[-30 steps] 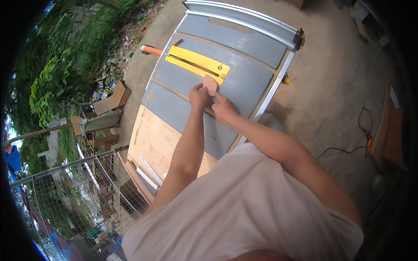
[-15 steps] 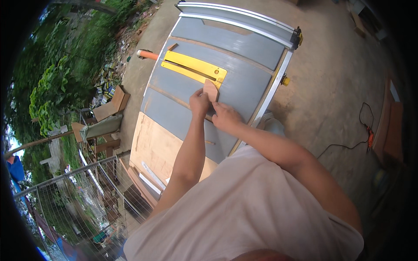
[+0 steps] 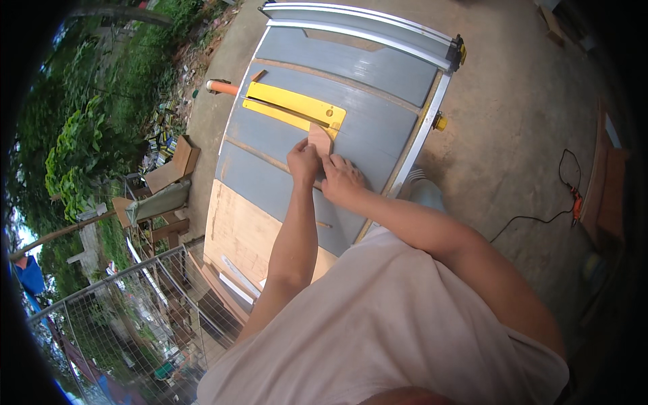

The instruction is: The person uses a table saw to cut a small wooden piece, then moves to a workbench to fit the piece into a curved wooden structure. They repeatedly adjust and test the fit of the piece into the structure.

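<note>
A small flat piece of wood (image 3: 320,140) with an angled end lies on the grey table saw top (image 3: 378,138). Its far tip overlaps the near end of the yellow throat plate (image 3: 283,106), which has a long dark slot. My left hand (image 3: 304,162) grips the wood's left side between thumb and fingers. At the near end of the same piece, my right hand (image 3: 342,179) presses with bent fingers, close beside the left. The fingertips' exact contact is partly hidden.
A metal rip fence (image 3: 364,25) spans the saw's far side. A small wood offcut (image 3: 258,75) sits by the throat plate. An orange handle (image 3: 223,87) sticks out at left. Plywood (image 3: 243,233) adjoins the saw's near left. An orange tool with a cord (image 3: 576,204) lies at right.
My right hand has shifted from a pointing index finger to more bent fingers against the wood's near end. The wood has edged slightly along the throat plate. The whole view has shifted a little.
</note>
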`<state>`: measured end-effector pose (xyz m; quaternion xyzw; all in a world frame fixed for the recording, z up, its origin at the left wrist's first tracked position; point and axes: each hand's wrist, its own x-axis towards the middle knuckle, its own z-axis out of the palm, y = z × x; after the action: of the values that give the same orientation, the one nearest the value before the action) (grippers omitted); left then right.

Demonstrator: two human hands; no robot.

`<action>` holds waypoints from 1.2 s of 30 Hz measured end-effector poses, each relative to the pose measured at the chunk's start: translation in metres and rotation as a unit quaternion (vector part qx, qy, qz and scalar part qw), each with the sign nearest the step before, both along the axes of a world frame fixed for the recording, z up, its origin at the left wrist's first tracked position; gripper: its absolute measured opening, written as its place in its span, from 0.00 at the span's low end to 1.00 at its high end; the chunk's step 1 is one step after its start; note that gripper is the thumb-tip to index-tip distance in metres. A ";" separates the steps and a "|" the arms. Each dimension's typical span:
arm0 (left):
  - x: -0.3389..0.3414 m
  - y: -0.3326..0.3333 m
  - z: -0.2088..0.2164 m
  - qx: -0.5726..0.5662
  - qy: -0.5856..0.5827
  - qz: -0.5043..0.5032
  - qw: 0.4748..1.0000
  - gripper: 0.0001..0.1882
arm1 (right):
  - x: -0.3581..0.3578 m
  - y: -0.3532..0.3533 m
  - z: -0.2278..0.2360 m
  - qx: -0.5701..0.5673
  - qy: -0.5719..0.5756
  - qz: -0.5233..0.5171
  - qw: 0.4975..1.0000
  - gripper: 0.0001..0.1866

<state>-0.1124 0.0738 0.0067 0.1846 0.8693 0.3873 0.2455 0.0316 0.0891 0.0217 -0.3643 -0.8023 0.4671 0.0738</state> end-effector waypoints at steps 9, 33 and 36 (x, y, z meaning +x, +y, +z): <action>-0.004 0.004 -0.006 0.019 -0.020 0.029 0.999 0.18 | -0.004 0.004 -0.011 0.036 0.004 0.004 0.999 0.29; -0.013 0.006 -0.006 0.015 -0.026 0.034 0.999 0.19 | -0.013 0.005 -0.010 0.027 -0.001 -0.005 1.000 0.29; -0.019 0.004 -0.017 0.023 -0.030 0.036 0.999 0.19 | -0.014 0.006 -0.010 0.027 -0.004 -0.003 1.000 0.29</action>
<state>-0.1311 0.0777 -0.0099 0.1474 0.8587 0.4206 0.2528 0.0180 0.0951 0.0120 -0.3663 -0.8137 0.4438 0.0821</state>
